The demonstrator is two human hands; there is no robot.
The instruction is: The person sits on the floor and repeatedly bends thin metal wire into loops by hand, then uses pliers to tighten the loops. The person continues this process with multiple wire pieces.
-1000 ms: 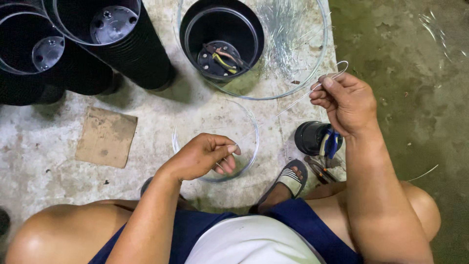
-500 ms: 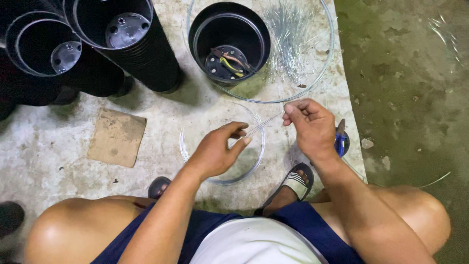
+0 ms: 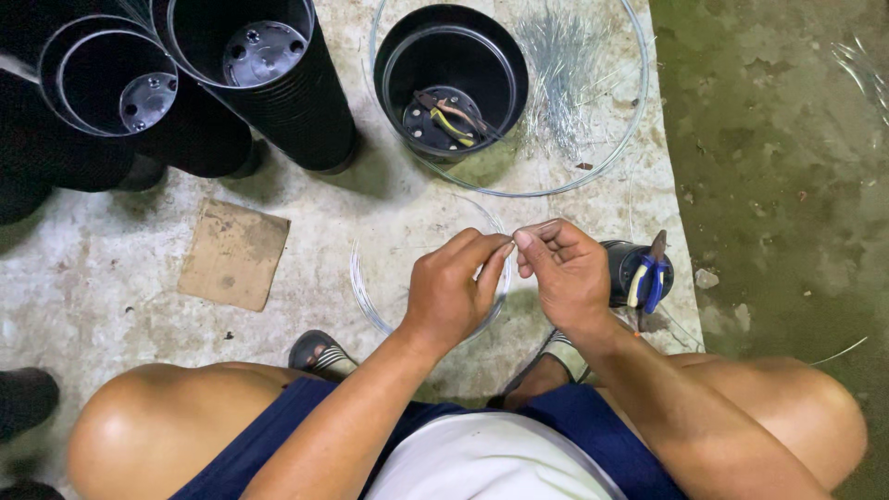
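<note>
While I watch from the head cam, my left hand (image 3: 452, 294) and right hand (image 3: 567, 268) meet fingertip to fingertip, both pinching a thin wire (image 3: 532, 226) over a small wire ring (image 3: 363, 289) on the floor (image 3: 370, 213). Pot (image 3: 451, 79) with pliers (image 3: 451, 115) sits just beyond.

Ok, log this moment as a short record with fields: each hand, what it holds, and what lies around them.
left hand: fingertips pinched on a thin wire, meeting the right hand
right hand: fingertips pinched on the same wire
wire ring: small hoop on the floor under the hands
large wire hoop: around a black pot
black pot: holds pliers
small cup: beside the right hand, blue-handled tool in it
cardboard piece: flat, on the left
</note>
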